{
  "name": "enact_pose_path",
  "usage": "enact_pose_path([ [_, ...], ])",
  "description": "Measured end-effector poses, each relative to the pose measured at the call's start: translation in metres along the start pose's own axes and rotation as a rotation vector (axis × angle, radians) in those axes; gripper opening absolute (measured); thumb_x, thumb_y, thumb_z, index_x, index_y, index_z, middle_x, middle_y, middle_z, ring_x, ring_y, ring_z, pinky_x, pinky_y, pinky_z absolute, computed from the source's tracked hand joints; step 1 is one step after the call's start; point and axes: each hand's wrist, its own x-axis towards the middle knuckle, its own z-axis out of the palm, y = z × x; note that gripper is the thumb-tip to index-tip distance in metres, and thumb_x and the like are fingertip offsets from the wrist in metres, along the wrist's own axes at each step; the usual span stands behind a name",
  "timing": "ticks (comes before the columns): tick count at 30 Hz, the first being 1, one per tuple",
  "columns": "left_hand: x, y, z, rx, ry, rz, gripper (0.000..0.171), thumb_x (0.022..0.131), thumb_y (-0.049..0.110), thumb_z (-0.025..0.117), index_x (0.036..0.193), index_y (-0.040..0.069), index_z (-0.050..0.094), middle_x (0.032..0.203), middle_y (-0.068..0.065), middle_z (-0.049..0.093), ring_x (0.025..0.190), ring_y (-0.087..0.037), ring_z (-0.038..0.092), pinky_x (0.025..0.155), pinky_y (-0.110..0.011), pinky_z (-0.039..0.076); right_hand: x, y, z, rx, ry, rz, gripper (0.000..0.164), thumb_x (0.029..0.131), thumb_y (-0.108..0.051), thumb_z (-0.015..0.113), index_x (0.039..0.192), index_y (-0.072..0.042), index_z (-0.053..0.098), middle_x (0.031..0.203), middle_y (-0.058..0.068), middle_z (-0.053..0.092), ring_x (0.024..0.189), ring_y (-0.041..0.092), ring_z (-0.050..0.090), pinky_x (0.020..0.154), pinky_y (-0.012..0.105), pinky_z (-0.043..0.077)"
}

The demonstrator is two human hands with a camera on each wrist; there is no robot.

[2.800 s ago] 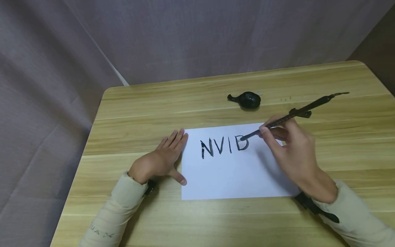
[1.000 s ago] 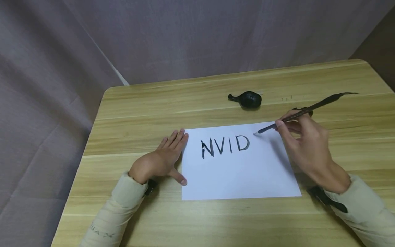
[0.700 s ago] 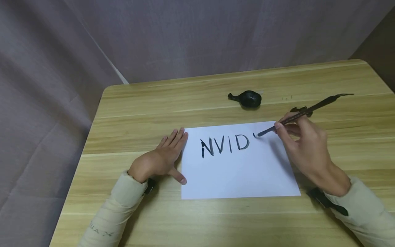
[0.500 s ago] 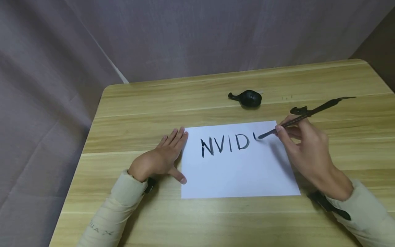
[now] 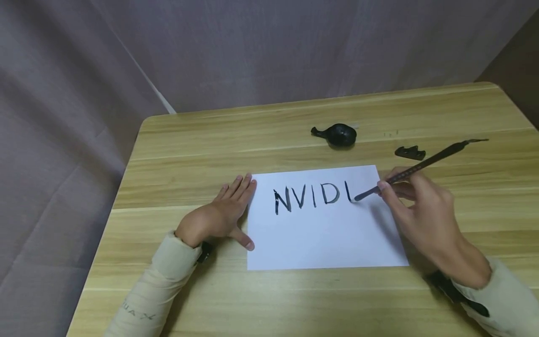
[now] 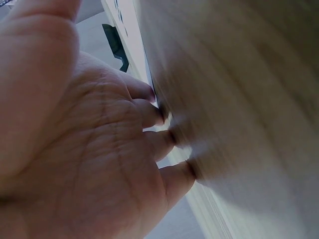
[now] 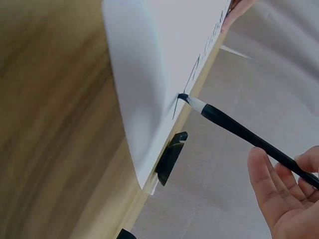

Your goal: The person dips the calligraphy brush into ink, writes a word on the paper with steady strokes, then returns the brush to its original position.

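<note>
My right hand [image 5: 425, 215] pinches a dark writing brush [image 5: 421, 165] between thumb and fingers. The handle slants up to the right, and in the right wrist view the inked bristles [image 7: 183, 97] touch the white paper [image 5: 324, 243]. Black painted letters [image 5: 330, 193] read "NVID", followed by one slanting stroke at the brush tip. My left hand [image 5: 219, 217] lies spread at the paper's left edge, fingertips on that edge and thumb apart below. The left wrist view shows its palm [image 6: 99, 144] and fingers resting on the surface.
A black, glossy gourd-shaped object [image 5: 340, 135] lies on the wooden table [image 5: 202, 154] behind the paper. Right of it sits a small black notched piece [image 5: 410, 153], like a brush rest. A grey curtain [image 5: 269, 51] hangs beyond the table's far edge.
The right hand has moved right from the D, then drawn the brush downward. A slanting stroke now stands right of the D. The left hand stays in place.
</note>
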Motion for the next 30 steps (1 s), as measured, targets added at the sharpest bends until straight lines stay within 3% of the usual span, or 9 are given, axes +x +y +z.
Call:
enact_pose_path([
  [5,0.000,0.000,0.000,0.011,0.000,-0.003,0.155,0.068,0.058,0.095,0.168,0.006,-0.010,0.175,-0.012,-0.023,0.161,-0.032,-0.020,0.130,-0.055,-0.003,-0.003,-0.002,-0.002,0.007,-0.005,-0.010,0.027,0.085,0.022,0.073,0.109,0.018,0.062,0.100,0.029,0.072,0.105,-0.026,0.054,0.088,0.003,0.047],
  [10,0.001,0.001,0.001,0.015,-0.007,-0.014,0.155,0.068,0.059,0.095,0.168,0.008,-0.012,0.174,-0.010,-0.024,0.161,-0.030,-0.022,0.131,-0.053,-0.004,-0.002,-0.005,-0.006,0.003,0.051,-0.032,0.030,0.082,0.023,0.074,0.110,0.018,0.063,0.099,0.030,0.072,0.105,-0.024,0.056,0.089,0.002,0.047],
  [14,0.001,0.001,0.001,0.010,-0.006,-0.012,0.156,0.067,0.058,0.095,0.168,0.008,-0.012,0.174,-0.010,-0.025,0.161,-0.031,-0.022,0.131,-0.053,-0.004,0.002,-0.007,-0.011,0.005,0.104,-0.050,0.023,0.096,0.001,0.073,0.109,0.018,0.064,0.099,0.028,0.073,0.107,-0.024,0.058,0.089,0.004,0.048],
  [17,0.002,0.002,0.001,0.006,-0.012,-0.016,0.156,0.067,0.059,0.095,0.168,0.009,-0.013,0.174,-0.008,-0.026,0.160,-0.029,-0.023,0.131,-0.053,-0.005,0.005,-0.007,-0.014,0.008,0.134,-0.070,0.041,0.104,-0.022,0.069,0.108,0.018,0.065,0.099,0.026,0.073,0.108,-0.022,0.059,0.089,0.005,0.049],
  [20,0.004,0.002,0.002,0.005,-0.016,-0.017,0.157,0.066,0.060,0.095,0.168,0.010,-0.013,0.174,-0.007,-0.026,0.160,-0.029,-0.023,0.131,-0.052,-0.005,0.008,-0.007,-0.017,-0.001,0.144,-0.085,0.039,0.103,-0.018,0.069,0.108,0.020,0.064,0.099,0.026,0.072,0.109,-0.021,0.060,0.090,0.005,0.050],
  [22,0.005,0.002,0.002,0.007,-0.016,-0.014,0.157,0.066,0.060,0.095,0.168,0.010,-0.013,0.174,-0.007,-0.025,0.160,-0.029,-0.023,0.131,-0.052,-0.005,0.010,-0.007,-0.019,-0.002,0.140,-0.087,0.026,0.099,-0.003,0.070,0.109,0.020,0.063,0.099,0.027,0.072,0.109,-0.020,0.061,0.090,0.006,0.050],
  [25,0.004,0.002,0.001,0.004,-0.013,-0.010,0.156,0.067,0.059,0.095,0.168,0.009,-0.012,0.174,-0.008,-0.025,0.161,-0.030,-0.022,0.131,-0.053,-0.004,0.013,-0.007,-0.020,-0.007,0.134,-0.078,0.021,0.093,0.010,0.071,0.109,0.021,0.062,0.100,0.027,0.072,0.108,-0.020,0.061,0.091,0.006,0.050],
  [30,0.001,0.003,-0.001,-0.001,-0.012,-0.010,0.155,0.068,0.058,0.095,0.168,0.007,-0.012,0.174,-0.010,-0.025,0.160,-0.030,-0.023,0.130,-0.054,-0.005,0.017,0.000,-0.018,-0.010,0.121,-0.063,0.021,0.091,0.014,0.071,0.110,0.019,0.063,0.101,0.027,0.073,0.107,-0.022,0.060,0.090,0.006,0.049],
])
